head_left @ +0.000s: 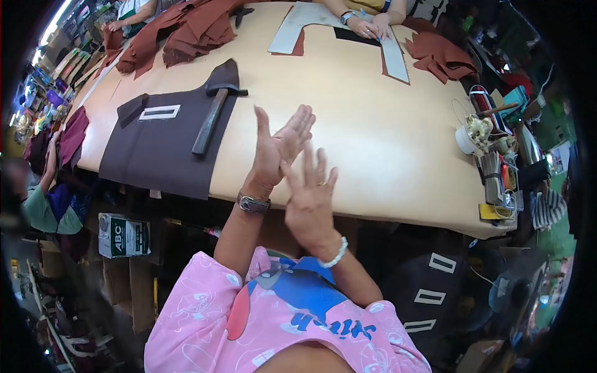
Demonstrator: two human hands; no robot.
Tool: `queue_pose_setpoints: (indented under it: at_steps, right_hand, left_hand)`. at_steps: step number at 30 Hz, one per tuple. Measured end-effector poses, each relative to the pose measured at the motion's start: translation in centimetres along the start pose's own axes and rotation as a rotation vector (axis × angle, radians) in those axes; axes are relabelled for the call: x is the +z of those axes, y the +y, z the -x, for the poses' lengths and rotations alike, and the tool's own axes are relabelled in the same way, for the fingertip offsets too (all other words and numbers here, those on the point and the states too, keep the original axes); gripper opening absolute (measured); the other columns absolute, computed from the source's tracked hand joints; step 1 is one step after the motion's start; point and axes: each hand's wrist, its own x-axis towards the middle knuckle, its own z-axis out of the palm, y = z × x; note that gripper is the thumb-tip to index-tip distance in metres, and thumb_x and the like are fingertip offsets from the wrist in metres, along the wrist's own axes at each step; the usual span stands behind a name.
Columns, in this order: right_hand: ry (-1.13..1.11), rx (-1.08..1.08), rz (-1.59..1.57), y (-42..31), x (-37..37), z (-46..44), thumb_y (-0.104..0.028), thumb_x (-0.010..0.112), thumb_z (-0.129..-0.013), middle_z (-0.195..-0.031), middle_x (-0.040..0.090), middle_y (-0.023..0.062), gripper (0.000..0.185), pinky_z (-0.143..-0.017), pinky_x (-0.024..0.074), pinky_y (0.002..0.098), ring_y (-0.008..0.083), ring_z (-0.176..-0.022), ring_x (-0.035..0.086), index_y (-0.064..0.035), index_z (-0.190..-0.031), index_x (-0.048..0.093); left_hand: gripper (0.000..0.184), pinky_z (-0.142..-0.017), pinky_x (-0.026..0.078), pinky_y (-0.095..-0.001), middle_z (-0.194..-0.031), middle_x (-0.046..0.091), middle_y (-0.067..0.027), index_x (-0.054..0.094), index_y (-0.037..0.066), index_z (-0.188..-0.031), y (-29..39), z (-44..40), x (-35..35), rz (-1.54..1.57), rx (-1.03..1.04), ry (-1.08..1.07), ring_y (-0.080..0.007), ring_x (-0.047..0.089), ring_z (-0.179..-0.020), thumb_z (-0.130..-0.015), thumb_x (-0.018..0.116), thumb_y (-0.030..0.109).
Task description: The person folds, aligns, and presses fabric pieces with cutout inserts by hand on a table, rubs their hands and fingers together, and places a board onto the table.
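My left hand (pixel 280 146), with a dark watch at the wrist, is raised above the table's near side, palm showing and fingers stretched. Just below and to its right, my right hand (pixel 311 202) has its fingers spread, one fingertip at or very near the left palm's heel. A white beaded bracelet circles the right wrist. Neither hand holds anything. Left of them, a dark brown cut panel (pixel 161 149) lies flat, bearing a white-edged rectangular slot (pixel 160 112). On its right side rests a hammer (pixel 210 122), head pointing away from me.
The pale table (pixel 373 143) spans the view. Reddish-brown pieces (pixel 193 37) are heaped at the far left. Across the table, a person's hands (pixel 369 28) work at a white template (pixel 395 59). A white cup (pixel 465 140) and tools stand at the right edge. A can (pixel 124 236) sits below left.
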Motion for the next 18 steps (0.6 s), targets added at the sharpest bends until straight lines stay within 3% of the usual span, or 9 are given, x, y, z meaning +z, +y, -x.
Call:
queue_pose_setpoints:
  at_steps: [1, 4, 9, 13, 16, 18]
  right_hand:
    - [-0.007, 0.046, -0.105, 0.5, -0.7, -0.5, 0.006, 0.046, -0.064, -0.145, 0.014, 0.0213, 0.065, -0.101, 0.0074, 0.0633, 0.0446, -0.132, 0.010, -0.0092, -0.128, 0.044]
    - [-0.025, 0.055, 0.120, 0.7, -1.0, -0.1, 0.002, 0.046, -0.069, -0.145, 0.013, 0.0201, 0.062, -0.101, 0.0067, 0.0635, 0.0436, -0.133, 0.008, -0.0076, -0.131, 0.040]
    - [-0.041, 0.062, 0.519, 0.6, 1.5, 0.0, -0.010, 0.048, -0.078, -0.145, 0.013, 0.0195, 0.060, -0.100, 0.0082, 0.0643, 0.0430, -0.133, 0.008, -0.0034, -0.135, 0.033]
    - [0.050, 0.126, 0.465, 3.6, 2.1, -2.6, -0.020, 0.051, -0.080, -0.145, 0.018, 0.0184, 0.061, -0.099, 0.0138, 0.0645, 0.0419, -0.131, 0.017, 0.0002, -0.134, 0.032]
    - [-0.096, 0.065, 0.428, 1.3, 2.6, -0.9, -0.014, 0.049, -0.079, -0.145, 0.016, 0.0189, 0.065, -0.098, 0.0157, 0.0655, 0.0432, -0.130, 0.019, -0.0019, -0.138, 0.024]
    - [-0.181, 0.009, 0.250, -0.8, 2.9, 1.7, -0.009, 0.047, -0.078, -0.145, 0.014, 0.0194, 0.065, -0.098, 0.0152, 0.0662, 0.0440, -0.130, 0.018, -0.0029, -0.139, 0.024]
  left_hand:
    - [0.103, -0.111, 0.002, -0.0357, -0.147, 0.008, -0.0180, 0.005, -0.004, -0.139, -0.2, 0.4, 0.2, -0.054, -0.028, -0.016, -0.0259, 0.006, -0.137, -0.076, 0.003, 0.077]
    - [0.099, -0.110, 0.002, -0.0361, -0.147, 0.006, -0.0181, 0.007, -0.003, -0.139, -1.4, 1.9, 1.3, -0.299, -0.088, -0.003, -0.0263, 0.005, -0.137, -0.078, 0.003, 0.075]
    - [0.099, -0.110, 0.005, -0.0330, -0.147, 0.006, -0.0173, 0.004, -0.003, -0.139, -2.8, 3.2, 2.5, -0.202, -0.106, 0.242, -0.0248, 0.006, -0.137, -0.079, 0.007, 0.075]
    - [0.099, -0.110, 0.006, -0.0306, -0.147, 0.007, -0.0151, 0.004, -0.004, -0.139, -3.8, 4.1, 2.9, -0.042, -0.079, 0.200, -0.0232, 0.008, -0.136, -0.079, 0.008, 0.075]
    - [0.098, -0.110, 0.006, -0.0316, -0.147, 0.009, -0.0149, 0.005, -0.005, -0.139, -3.2, 4.4, 1.7, -0.058, -0.025, 0.250, -0.0233, 0.010, -0.136, -0.080, 0.007, 0.073]
    - [0.101, -0.111, 0.006, -0.0347, -0.147, 0.007, -0.0172, 0.004, -0.005, -0.139, -1.8, 3.9, -0.7, 0.205, -0.003, 0.251, -0.0248, 0.008, -0.136, -0.079, 0.011, 0.075]
